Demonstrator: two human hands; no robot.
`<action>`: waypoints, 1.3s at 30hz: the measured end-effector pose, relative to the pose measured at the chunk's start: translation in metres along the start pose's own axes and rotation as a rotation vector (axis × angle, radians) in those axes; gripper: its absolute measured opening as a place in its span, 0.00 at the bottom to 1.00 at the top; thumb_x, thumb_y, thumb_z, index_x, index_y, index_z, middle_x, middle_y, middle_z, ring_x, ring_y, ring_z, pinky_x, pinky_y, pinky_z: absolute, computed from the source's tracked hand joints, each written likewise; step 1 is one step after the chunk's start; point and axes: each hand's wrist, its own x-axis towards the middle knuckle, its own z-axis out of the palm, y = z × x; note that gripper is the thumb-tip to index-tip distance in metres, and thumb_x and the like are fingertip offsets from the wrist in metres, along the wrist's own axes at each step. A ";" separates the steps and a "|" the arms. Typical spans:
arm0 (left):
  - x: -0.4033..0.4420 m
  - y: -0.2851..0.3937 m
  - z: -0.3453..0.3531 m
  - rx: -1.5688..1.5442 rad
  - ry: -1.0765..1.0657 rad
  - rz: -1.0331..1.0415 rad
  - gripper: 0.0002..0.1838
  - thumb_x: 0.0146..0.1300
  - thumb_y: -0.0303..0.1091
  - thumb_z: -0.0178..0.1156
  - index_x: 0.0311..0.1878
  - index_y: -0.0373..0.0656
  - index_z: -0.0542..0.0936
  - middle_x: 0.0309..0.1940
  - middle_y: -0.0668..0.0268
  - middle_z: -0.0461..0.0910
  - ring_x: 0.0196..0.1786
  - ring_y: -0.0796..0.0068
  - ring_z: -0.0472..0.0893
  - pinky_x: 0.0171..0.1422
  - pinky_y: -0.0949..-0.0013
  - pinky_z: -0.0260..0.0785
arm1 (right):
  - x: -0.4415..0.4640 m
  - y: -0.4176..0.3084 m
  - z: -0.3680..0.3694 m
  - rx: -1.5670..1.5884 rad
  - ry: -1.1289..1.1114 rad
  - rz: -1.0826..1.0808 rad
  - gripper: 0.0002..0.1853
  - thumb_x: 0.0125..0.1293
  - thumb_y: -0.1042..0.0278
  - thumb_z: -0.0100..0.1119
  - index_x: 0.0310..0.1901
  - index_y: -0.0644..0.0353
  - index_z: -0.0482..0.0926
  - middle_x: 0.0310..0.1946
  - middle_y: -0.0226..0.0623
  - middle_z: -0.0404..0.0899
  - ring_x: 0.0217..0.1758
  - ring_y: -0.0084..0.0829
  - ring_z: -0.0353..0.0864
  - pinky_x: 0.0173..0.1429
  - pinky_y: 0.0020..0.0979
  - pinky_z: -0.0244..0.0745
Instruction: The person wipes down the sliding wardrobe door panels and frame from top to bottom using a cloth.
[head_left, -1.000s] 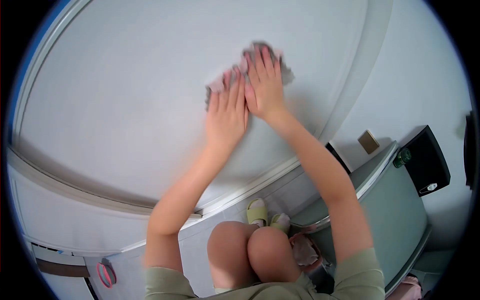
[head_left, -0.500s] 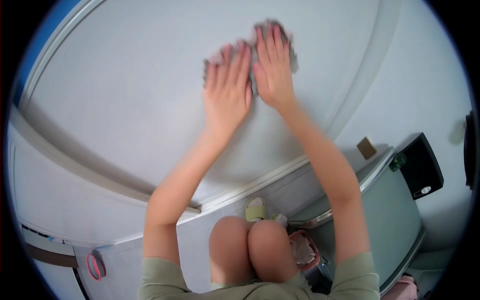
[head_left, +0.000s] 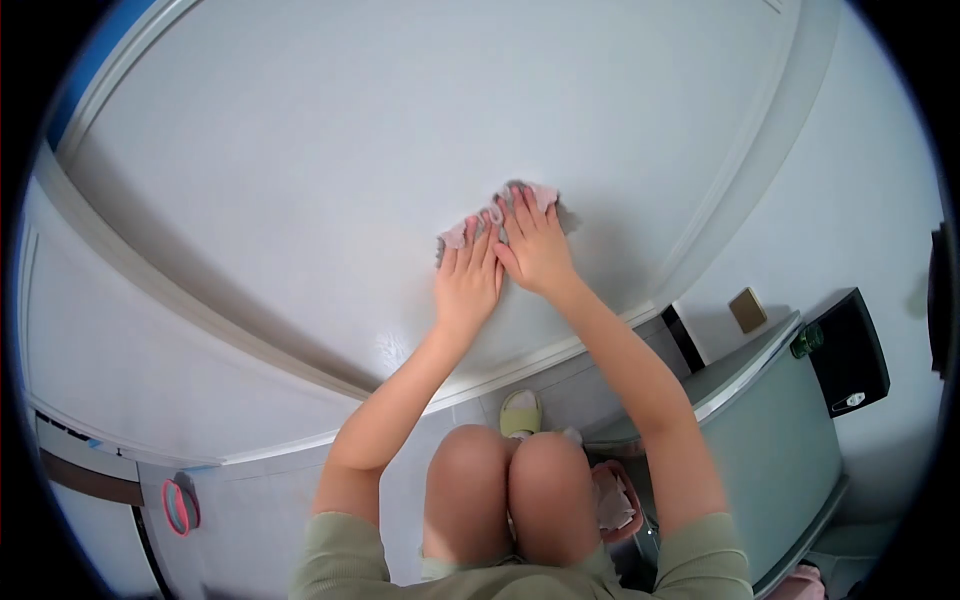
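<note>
A pink-and-grey cloth (head_left: 541, 194) lies pressed against a broad white panel (head_left: 330, 130), its edges showing beyond my fingertips. My left hand (head_left: 468, 280) rests flat on the cloth's left part with fingers stretched out. Beside it, my right hand (head_left: 537, 245) lies flat on the right part, fingers somewhat spread. The two hands nearly meet at the right thumb. Much of the cloth is hidden beneath both palms and fingers.
Raised moulding (head_left: 215, 315) frames the panel. Right of my legs stand a pink-rimmed bin (head_left: 627, 485) and a grey-green chair-like surface (head_left: 770, 450). A black object (head_left: 850, 350) and green-lidded jar (head_left: 805, 342) are farther right. A pink-rimmed round item (head_left: 180, 507) is at lower left.
Both hands and the cloth have moved down the panel, closer to my body. The hands stay flat on the cloth. The view has shifted slightly.
</note>
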 end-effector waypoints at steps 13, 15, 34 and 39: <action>0.111 -0.091 -0.117 0.046 0.384 -0.122 0.31 0.63 0.43 0.46 0.65 0.31 0.60 0.67 0.54 0.57 0.71 0.53 0.53 0.71 0.50 0.44 | 0.188 -0.056 -0.086 -0.003 0.292 -0.131 0.38 0.63 0.47 0.44 0.65 0.72 0.54 0.68 0.56 0.49 0.73 0.49 0.46 0.74 0.49 0.36; 0.103 -0.102 -0.120 0.052 0.397 -0.136 0.31 0.64 0.44 0.45 0.64 0.29 0.60 0.67 0.50 0.57 0.71 0.48 0.52 0.71 0.48 0.44 | 0.189 -0.060 -0.071 0.025 0.330 -0.180 0.41 0.57 0.41 0.51 0.64 0.66 0.59 0.68 0.49 0.53 0.72 0.46 0.50 0.71 0.52 0.43; 0.017 -0.117 -0.102 0.065 0.214 -0.158 0.34 0.58 0.42 0.52 0.64 0.30 0.61 0.65 0.50 0.60 0.70 0.49 0.54 0.71 0.47 0.44 | 0.151 -0.091 -0.043 0.075 0.167 -0.266 0.37 0.55 0.42 0.53 0.64 0.52 0.63 0.67 0.35 0.58 0.56 0.38 0.68 0.68 0.47 0.54; 0.050 -0.159 -0.135 0.128 0.407 -0.236 0.34 0.60 0.41 0.49 0.64 0.26 0.58 0.66 0.46 0.56 0.70 0.43 0.51 0.70 0.43 0.42 | 0.214 -0.127 -0.064 0.054 0.170 -0.309 0.41 0.59 0.40 0.47 0.65 0.67 0.58 0.68 0.49 0.53 0.71 0.43 0.51 0.74 0.46 0.34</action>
